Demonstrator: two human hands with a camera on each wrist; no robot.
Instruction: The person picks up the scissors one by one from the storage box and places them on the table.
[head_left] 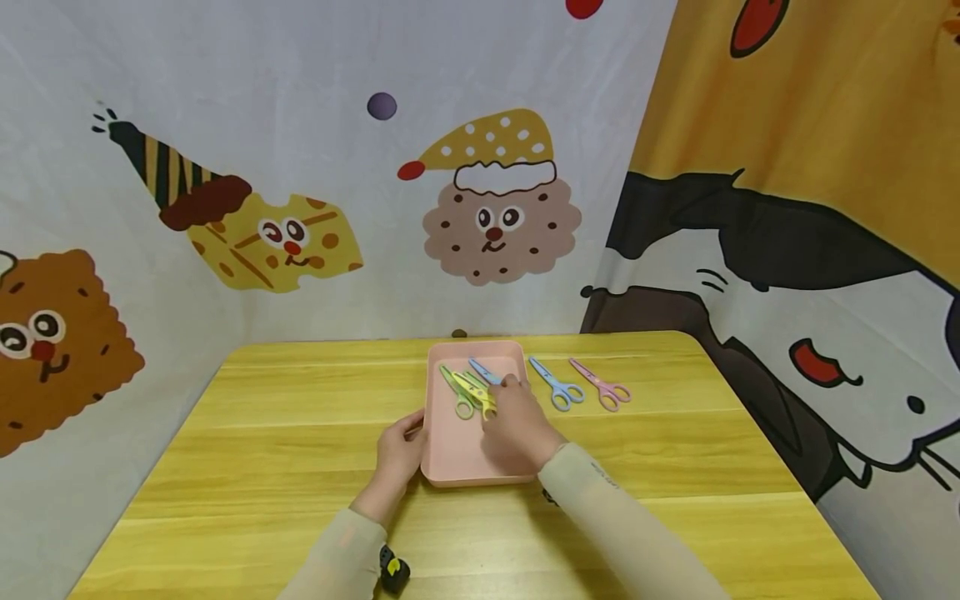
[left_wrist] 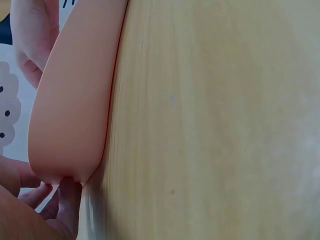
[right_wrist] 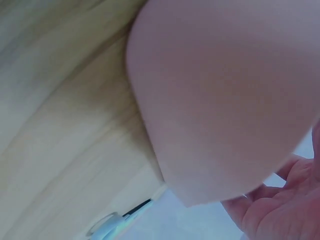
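Observation:
A pink tray point(head_left: 468, 458) lies on the wooden table, with green scissors point(head_left: 459, 398) and yellow scissors point(head_left: 474, 392) side by side in it. Blue scissors point(head_left: 483, 371) in the tray show only their blades; the handles are hidden beneath my right hand point(head_left: 522, 421). That hand reaches in from the right with curled fingers and holds them. At the tray's left side, my left hand point(head_left: 399, 450) grips the wall near the front corner. The left wrist view shows its fingers point(left_wrist: 70, 200) against the tray's outer wall.
Right of the tray, a second pair of blue scissors point(head_left: 557, 385) and pink scissors point(head_left: 602, 385) lie on the table point(head_left: 300, 433), blades pointing away. A printed curtain point(head_left: 315, 100) hangs behind the table's far edge.

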